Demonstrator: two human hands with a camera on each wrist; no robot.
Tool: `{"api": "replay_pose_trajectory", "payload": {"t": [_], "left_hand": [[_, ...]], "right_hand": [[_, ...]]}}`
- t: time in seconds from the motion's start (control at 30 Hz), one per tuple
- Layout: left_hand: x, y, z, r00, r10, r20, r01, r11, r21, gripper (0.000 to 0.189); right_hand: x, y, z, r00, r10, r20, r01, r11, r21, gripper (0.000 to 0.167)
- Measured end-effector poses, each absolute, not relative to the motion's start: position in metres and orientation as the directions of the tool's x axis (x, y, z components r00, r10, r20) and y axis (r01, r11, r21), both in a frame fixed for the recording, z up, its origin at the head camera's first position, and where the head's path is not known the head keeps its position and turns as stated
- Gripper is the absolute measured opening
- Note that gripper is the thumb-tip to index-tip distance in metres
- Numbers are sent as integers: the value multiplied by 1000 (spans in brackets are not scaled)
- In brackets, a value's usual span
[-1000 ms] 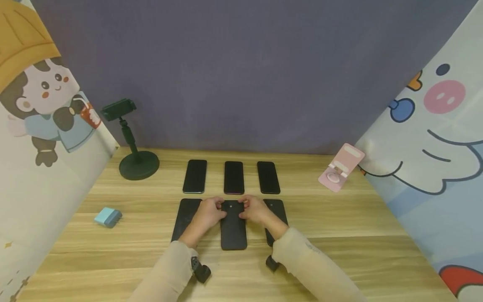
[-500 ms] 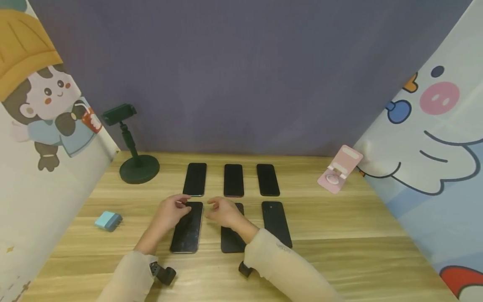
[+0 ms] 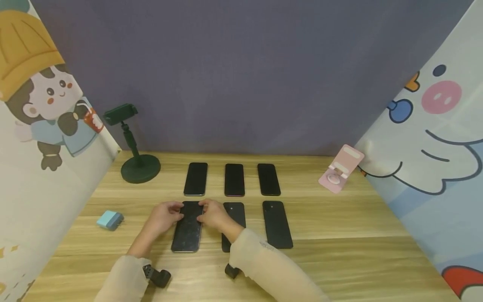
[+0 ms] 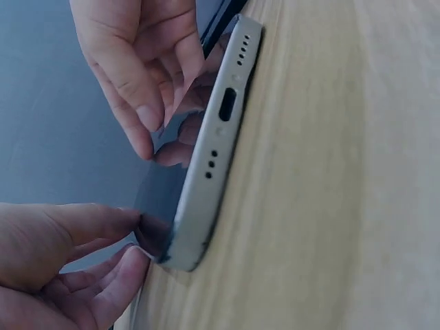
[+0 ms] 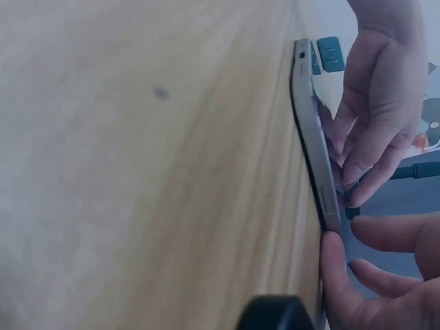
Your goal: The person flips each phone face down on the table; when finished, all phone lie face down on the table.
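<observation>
A smartphone (image 3: 186, 235) with a glossy dark screen facing up lies at the front left of two rows of phones. My left hand (image 3: 163, 216) holds its upper left corner between thumb and fingers. At the upper right corner, my right hand (image 3: 216, 214) grips the edge in the same way. The left wrist view shows the phone's silver end (image 4: 216, 148) with its charging port. In the right wrist view my right thumb (image 5: 335, 275) touches the side edge. Beneath my right forearm, the middle front phone (image 3: 235, 222) is partly covered.
A third front-row phone (image 3: 278, 226) lies back up on the right. Behind are three dark phones, the middle one (image 3: 235, 180) among them. A green phone stand (image 3: 140, 168) stands back left, a blue charger (image 3: 110, 220) front left, a pink stand (image 3: 341, 168) back right.
Both hands have left the middle front phone and shifted left to the front left one. Half a second ago they hovered beside its top; now they have closed in on its upper corners.
</observation>
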State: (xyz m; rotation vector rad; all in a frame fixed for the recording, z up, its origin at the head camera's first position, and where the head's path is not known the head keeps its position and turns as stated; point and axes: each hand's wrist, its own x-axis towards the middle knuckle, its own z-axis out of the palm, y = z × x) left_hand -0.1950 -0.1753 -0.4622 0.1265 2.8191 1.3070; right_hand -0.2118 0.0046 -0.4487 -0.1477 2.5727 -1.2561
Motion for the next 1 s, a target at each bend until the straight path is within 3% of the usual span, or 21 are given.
{"api": "replay_pose_trajectory", "payload": {"t": [0.23,0.7,0.83,1.0], "left_hand": [[-196,-174,-460,-996,85,-2,55,655,753,30],[-191,-160,-460,-994,103,23,80,596,799,26],[-190,-155,-459,-994,105,4,54,477,877,29],[-191,-149,-458,-990,105,-94,-70,215,974,39]], "right_hand": [[-213,4,-451,-961,-190,-201,85,487,-869,46],[-215,20,-438,-923,-315,-220,149,233,-961,42],[-215,22,-435,-918,-355,-177,146,113,-983,50],[-214,22,-434,-912,-377,-162,158,43,-987,54]]}}
